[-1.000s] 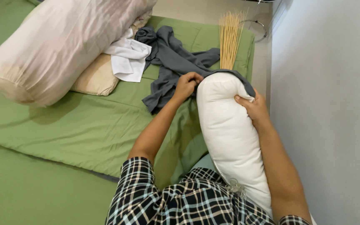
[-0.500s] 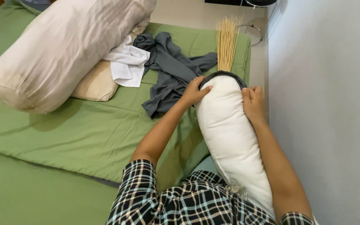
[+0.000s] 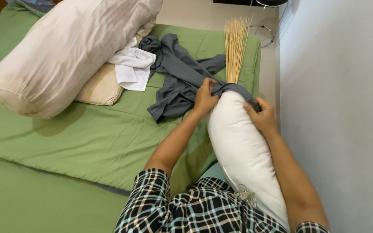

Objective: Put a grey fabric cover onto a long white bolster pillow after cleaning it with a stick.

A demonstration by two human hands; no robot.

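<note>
A long white bolster pillow (image 3: 242,151) lies between my arms, running from my lap toward the far end of the bed. A grey fabric cover (image 3: 182,77) spreads over the green sheet, and its opening is stretched over the pillow's far tip. My left hand (image 3: 204,97) grips the cover's edge on the left of the tip. My right hand (image 3: 262,116) pinches the cover's edge on the right side of the tip.
A large beige bolster (image 3: 70,47) lies at the far left over a flat tan pillow (image 3: 102,88). A white cloth (image 3: 131,69) sits beside the grey cover. A bundle of thin straw sticks (image 3: 236,47) lies past the pillow. A white wall (image 3: 342,108) runs along the right.
Both hands have moved up to the pillow's far tip and drawn the grey cover's opening over it. The pillow's tip, bare a second ago, now has grey fabric on it.
</note>
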